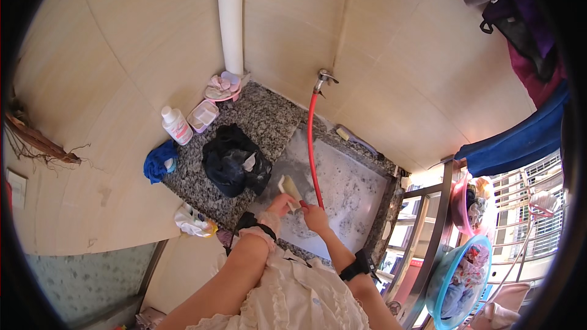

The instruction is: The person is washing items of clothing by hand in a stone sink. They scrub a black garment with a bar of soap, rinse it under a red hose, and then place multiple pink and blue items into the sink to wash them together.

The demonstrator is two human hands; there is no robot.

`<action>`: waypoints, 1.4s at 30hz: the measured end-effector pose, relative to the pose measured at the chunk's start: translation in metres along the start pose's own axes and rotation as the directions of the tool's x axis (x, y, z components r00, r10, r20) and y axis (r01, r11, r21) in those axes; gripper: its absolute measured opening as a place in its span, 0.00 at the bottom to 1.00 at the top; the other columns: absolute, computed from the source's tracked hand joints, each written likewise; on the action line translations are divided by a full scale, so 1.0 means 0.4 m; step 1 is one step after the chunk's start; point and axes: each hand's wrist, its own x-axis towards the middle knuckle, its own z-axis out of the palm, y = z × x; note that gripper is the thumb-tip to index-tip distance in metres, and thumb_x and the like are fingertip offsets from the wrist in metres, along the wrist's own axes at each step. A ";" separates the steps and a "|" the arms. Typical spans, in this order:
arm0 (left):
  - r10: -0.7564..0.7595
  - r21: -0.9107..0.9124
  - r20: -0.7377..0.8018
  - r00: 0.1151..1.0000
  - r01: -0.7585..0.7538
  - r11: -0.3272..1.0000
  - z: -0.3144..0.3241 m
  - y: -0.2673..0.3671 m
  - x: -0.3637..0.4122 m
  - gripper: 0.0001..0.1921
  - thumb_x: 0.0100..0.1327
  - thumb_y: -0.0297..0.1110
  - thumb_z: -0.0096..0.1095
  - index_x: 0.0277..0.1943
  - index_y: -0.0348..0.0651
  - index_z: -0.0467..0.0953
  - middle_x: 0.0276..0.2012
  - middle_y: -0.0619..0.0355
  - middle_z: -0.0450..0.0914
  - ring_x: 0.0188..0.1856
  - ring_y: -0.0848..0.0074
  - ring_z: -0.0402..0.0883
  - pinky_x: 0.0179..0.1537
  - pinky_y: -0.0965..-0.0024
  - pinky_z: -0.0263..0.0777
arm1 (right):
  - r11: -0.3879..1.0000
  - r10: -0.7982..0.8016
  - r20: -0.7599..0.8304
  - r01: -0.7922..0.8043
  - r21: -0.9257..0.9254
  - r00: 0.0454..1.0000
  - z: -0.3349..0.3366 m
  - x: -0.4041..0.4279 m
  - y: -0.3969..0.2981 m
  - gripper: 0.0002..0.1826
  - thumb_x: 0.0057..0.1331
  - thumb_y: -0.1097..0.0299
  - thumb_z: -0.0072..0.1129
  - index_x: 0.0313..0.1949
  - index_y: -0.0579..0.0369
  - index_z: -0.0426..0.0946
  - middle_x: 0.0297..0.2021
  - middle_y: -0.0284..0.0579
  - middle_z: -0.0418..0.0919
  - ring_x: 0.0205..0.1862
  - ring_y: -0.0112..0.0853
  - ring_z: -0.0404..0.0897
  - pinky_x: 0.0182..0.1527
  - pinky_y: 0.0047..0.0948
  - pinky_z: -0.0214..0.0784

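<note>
My left hand (279,205) holds a pale, flat, yellowish-white object (289,187) above a stone basin of sudsy grey water (341,183). Its exact kind is hard to make out. Close beside it, my right hand (316,219) is closed around the lower part of a red hose (312,146). A short red end pokes out of that fist towards the pale object. The hose comes down from a metal wall tap (323,78). Left of the basin, a wet black garment (236,160) lies heaped on the speckled granite counter (261,105).
Along the counter's left side stand a white bottle (176,126), a pink soap box (203,116) and a blue cloth (159,161). A scrubbing brush (355,140) rests on the back ledge. To the right are a blue basin (435,279) and a pink basin (458,206) of clothes.
</note>
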 end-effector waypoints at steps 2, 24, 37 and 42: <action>0.061 0.155 -0.005 0.998 -0.060 0.986 0.008 0.003 0.000 0.33 0.52 0.14 0.58 0.63 0.46 0.67 0.49 0.56 0.74 0.50 0.66 0.76 0.48 0.62 0.72 | 1.000 0.011 -0.013 -0.010 0.023 1.000 -0.022 -0.002 -0.013 0.19 0.71 0.54 0.48 0.39 0.55 0.83 0.34 0.58 0.83 0.40 0.57 0.82 0.44 0.54 0.73; 0.566 0.689 0.482 0.669 -0.688 0.227 0.100 0.079 -0.056 0.23 0.59 0.13 0.59 0.56 0.42 0.70 0.49 0.51 0.77 0.53 0.60 0.80 0.54 0.66 0.72 | 0.996 -0.008 -0.040 0.011 0.084 0.999 -0.074 0.065 -0.001 0.18 0.70 0.57 0.50 0.36 0.60 0.81 0.33 0.61 0.82 0.40 0.57 0.81 0.43 0.53 0.72; 0.445 0.770 0.589 0.674 -0.635 -0.058 0.147 0.154 -0.083 0.25 0.59 0.17 0.57 0.59 0.48 0.71 0.67 0.50 0.69 0.63 0.52 0.73 0.62 0.61 0.71 | 0.997 -0.024 0.016 0.022 0.080 1.000 -0.143 0.045 -0.006 0.20 0.71 0.55 0.49 0.36 0.58 0.81 0.34 0.59 0.82 0.41 0.56 0.81 0.45 0.52 0.72; 0.503 0.699 0.618 0.604 -0.715 0.000 0.157 0.157 -0.085 0.27 0.58 0.16 0.58 0.60 0.49 0.70 0.66 0.50 0.70 0.63 0.51 0.74 0.61 0.62 0.71 | 0.999 0.029 0.005 -0.029 0.032 1.000 -0.122 0.068 0.018 0.19 0.71 0.55 0.49 0.37 0.57 0.81 0.35 0.58 0.83 0.42 0.55 0.82 0.45 0.52 0.73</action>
